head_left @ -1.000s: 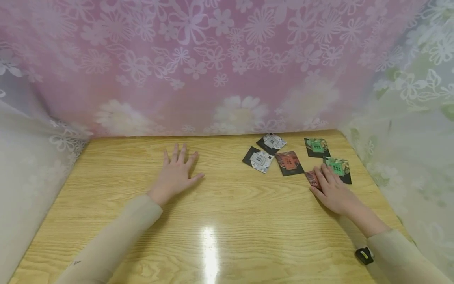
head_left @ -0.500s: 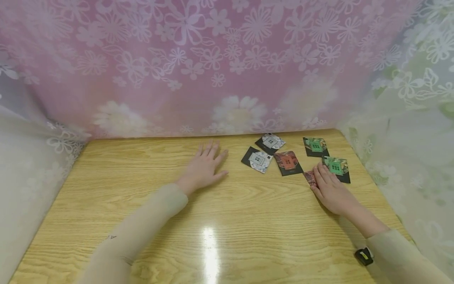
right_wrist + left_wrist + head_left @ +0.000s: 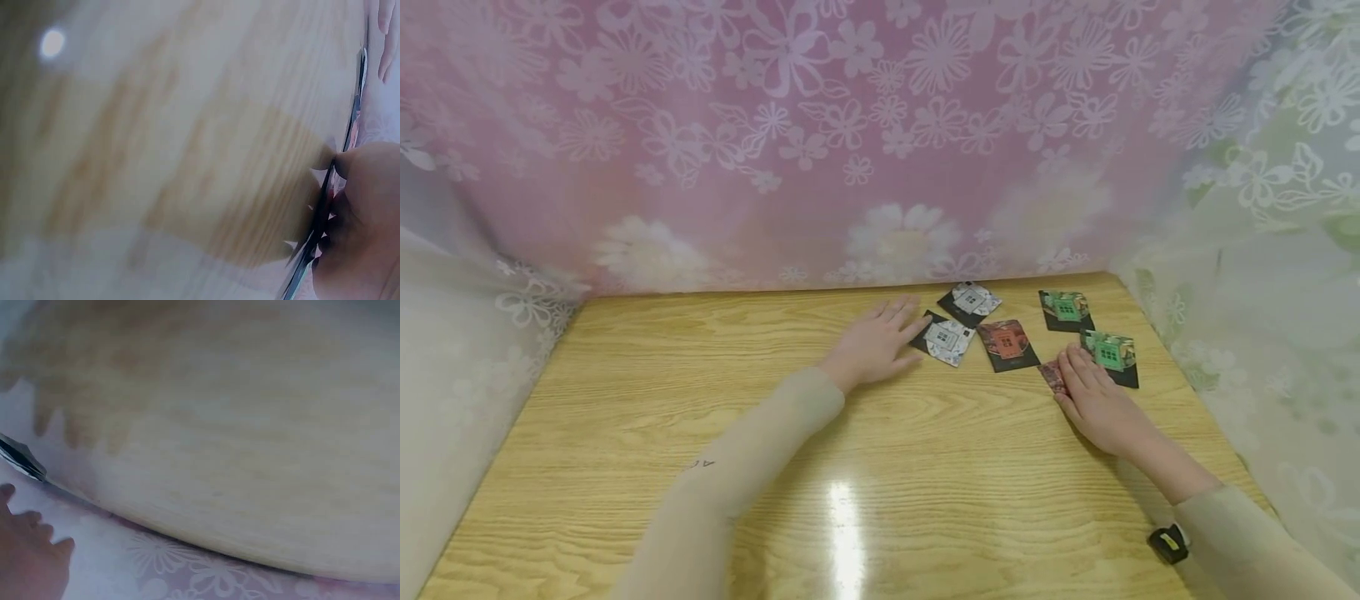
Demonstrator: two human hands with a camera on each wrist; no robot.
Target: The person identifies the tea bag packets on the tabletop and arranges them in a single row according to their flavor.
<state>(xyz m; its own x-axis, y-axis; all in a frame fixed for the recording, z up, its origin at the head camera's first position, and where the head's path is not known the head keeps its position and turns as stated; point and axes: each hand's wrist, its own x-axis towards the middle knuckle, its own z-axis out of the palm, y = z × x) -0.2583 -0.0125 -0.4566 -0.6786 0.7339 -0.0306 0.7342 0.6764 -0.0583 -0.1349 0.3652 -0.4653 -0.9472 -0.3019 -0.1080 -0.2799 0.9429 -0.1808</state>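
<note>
Six-sided clutter is absent; several flat square packets lie on the wooden table. My left hand (image 3: 874, 342), fingers extended, reaches the black corner of a white-and-black packet (image 3: 946, 338); whether it presses on it I cannot tell. Another white-and-black packet (image 3: 972, 302) lies just behind. My right hand (image 3: 1101, 402) rests with straight fingers over a red packet (image 3: 1052, 377), hiding most of it. Its fingertips lie by the edge of a green-and-black packet (image 3: 1111, 357). In the right wrist view the right hand (image 3: 365, 219) lies over dark packet edges.
A red-and-black packet (image 3: 1008, 345) lies between the hands, and a green-and-black packet (image 3: 1067, 310) sits at the back right. A small black object (image 3: 1168, 543) is beside the right sleeve. Floral curtains (image 3: 880, 150) surround the wooden table (image 3: 925, 467).
My left hand has slid right across the table to the nearer white-and-black packet. My right hand has stayed on the red packet.
</note>
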